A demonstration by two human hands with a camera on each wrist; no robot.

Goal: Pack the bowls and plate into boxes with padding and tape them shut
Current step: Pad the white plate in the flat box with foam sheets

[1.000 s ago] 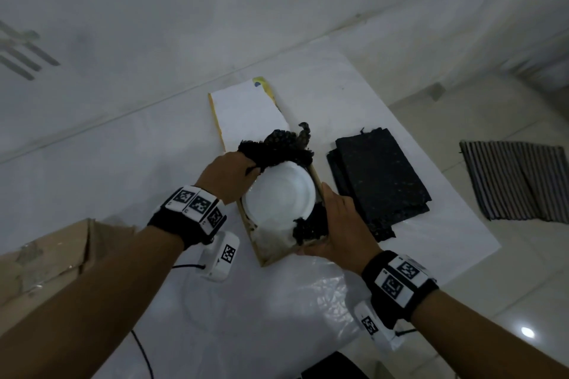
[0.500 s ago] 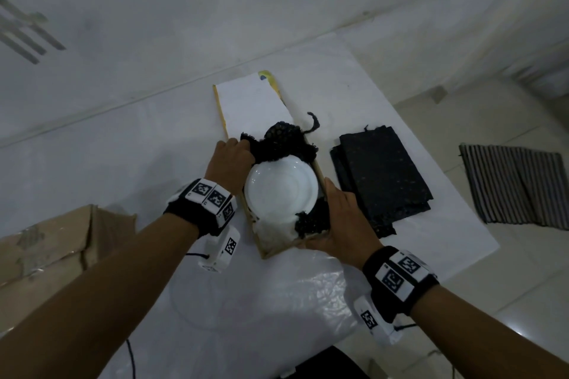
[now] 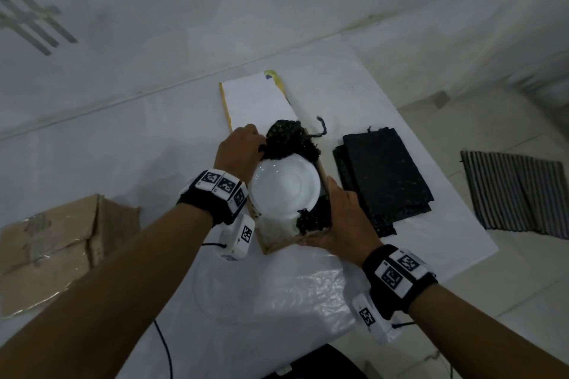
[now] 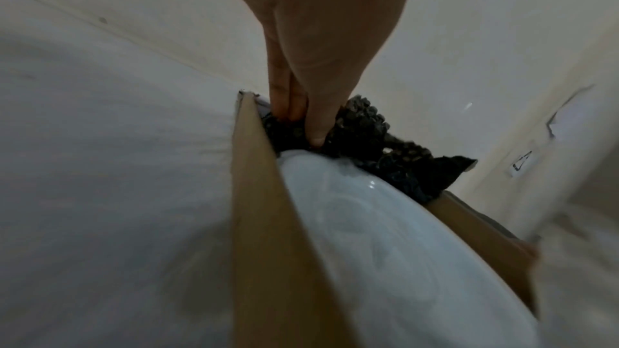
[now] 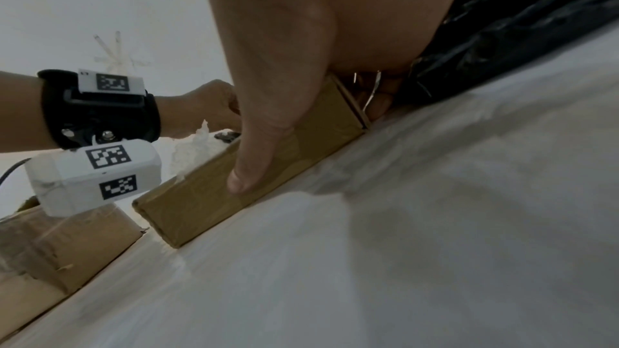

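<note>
A white plate (image 3: 284, 191) (image 4: 385, 248) lies in a shallow brown cardboard box (image 3: 324, 174) (image 5: 207, 203) on the white table. Black bubble padding (image 3: 286, 138) (image 4: 361, 128) bunches at the box's far end, and a smaller black wad (image 3: 311, 218) sits at the near right. White padding (image 3: 274, 232) shows under the plate's near edge. My left hand (image 3: 240, 151) is at the far left corner, its straight fingertips (image 4: 285, 113) pushed into the black padding beside the box wall. My right hand (image 3: 341, 218) grips the near right corner, thumb (image 5: 247, 173) on the near wall.
The box's white lid flap (image 3: 255, 101) lies open away from me. Folded black padding sheets (image 3: 385, 175) sit right of the box. A taped brown carton (image 3: 52, 249) is at the left, a clear plastic bag (image 3: 277, 295) near me. A striped mat (image 3: 517, 194) lies on the floor past the table's right edge.
My left hand has moved along the box's left side to the far corner and pushed the black padding down. The right hand has kept its hold on the box.
</note>
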